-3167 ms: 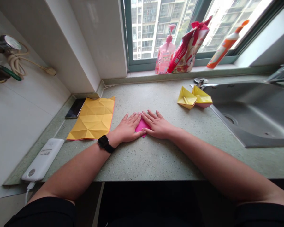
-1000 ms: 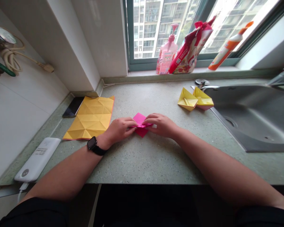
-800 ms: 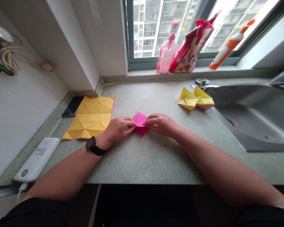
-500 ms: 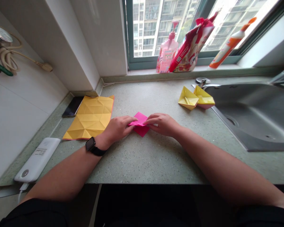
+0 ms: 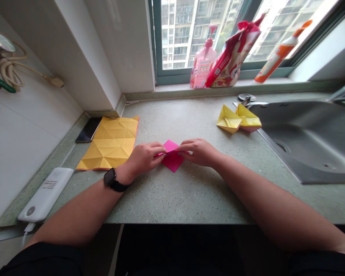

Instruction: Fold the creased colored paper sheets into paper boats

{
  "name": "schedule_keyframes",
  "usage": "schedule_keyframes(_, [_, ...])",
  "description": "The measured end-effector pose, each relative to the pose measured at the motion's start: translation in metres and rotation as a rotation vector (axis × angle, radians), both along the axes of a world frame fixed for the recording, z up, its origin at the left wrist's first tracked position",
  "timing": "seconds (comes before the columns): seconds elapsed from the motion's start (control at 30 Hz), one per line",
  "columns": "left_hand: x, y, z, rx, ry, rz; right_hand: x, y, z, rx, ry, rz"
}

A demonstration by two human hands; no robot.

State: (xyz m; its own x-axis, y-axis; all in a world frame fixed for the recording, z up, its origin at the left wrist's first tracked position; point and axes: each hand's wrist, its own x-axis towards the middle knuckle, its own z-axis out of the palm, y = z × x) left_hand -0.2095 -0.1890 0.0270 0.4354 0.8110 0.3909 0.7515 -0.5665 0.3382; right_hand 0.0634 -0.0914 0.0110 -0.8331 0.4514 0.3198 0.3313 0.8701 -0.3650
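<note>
A small folded sheet of pink paper (image 5: 173, 163) lies over the middle of the counter, its corners pointing away from and toward me. My left hand (image 5: 146, 155) pinches its left side between thumb and fingers. On the right side, my right hand (image 5: 197, 151) grips the paper the same way, fingertips close to those of the left. A raised crease runs across the paper between both hands. Left of my left hand rests a creased yellow-orange sheet (image 5: 112, 142) with a reddish edge. Two yellow folded paper boats (image 5: 229, 122) stand beyond my right hand, side by side.
A steel sink (image 5: 313, 142) is set into the counter (image 5: 172, 203) at right. A phone (image 5: 88, 129) and a white power bank (image 5: 46, 194) with a cable lie at left. A pink pump bottle (image 5: 202, 65), a red bag (image 5: 232, 57) and an orange-white bottle (image 5: 278, 57) line the windowsill.
The pink paper's near part shows larger and its front corner sits slightly closer to me. Both hands have shifted only a little, still holding its sides.
</note>
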Motion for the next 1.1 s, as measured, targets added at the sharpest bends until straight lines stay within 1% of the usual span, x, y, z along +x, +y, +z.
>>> schedule_keyframes(0.1, [0.002,-0.002,0.002,-0.044,-0.051,-0.002,-0.001,-0.002,0.001,-0.017,-0.003,-0.004])
schedule_keyframes(0.37, [0.007,0.001,0.003,-0.136,-0.181,0.023,-0.005,-0.003,0.001,-0.082,0.002,-0.082])
schedule_keyframes(0.47, [0.008,0.005,0.001,-0.136,-0.209,0.039,-0.008,-0.003,0.0,-0.093,-0.003,-0.13])
schedule_keyframes(0.57, [0.01,0.009,-0.003,-0.121,-0.221,0.089,-0.01,-0.003,-0.001,-0.107,-0.015,-0.179])
schedule_keyframes(0.73, [0.008,0.018,-0.013,-0.152,-0.157,0.184,-0.012,0.0,-0.005,-0.085,-0.015,-0.215])
schedule_keyframes(0.87, [0.008,0.023,-0.019,-0.131,-0.066,0.229,-0.013,0.001,-0.01,-0.049,0.018,-0.248])
schedule_keyframes(0.93, [0.008,0.024,-0.02,-0.118,-0.026,0.244,-0.013,0.0,-0.012,-0.028,0.027,-0.242])
schedule_keyframes(1.03, [0.008,0.024,-0.019,-0.098,0.007,0.234,-0.014,-0.002,-0.011,-0.003,0.007,-0.191])
schedule_keyframes(1.1, [0.006,0.022,-0.016,-0.07,0.011,0.185,-0.014,-0.002,-0.011,0.015,-0.017,-0.175])
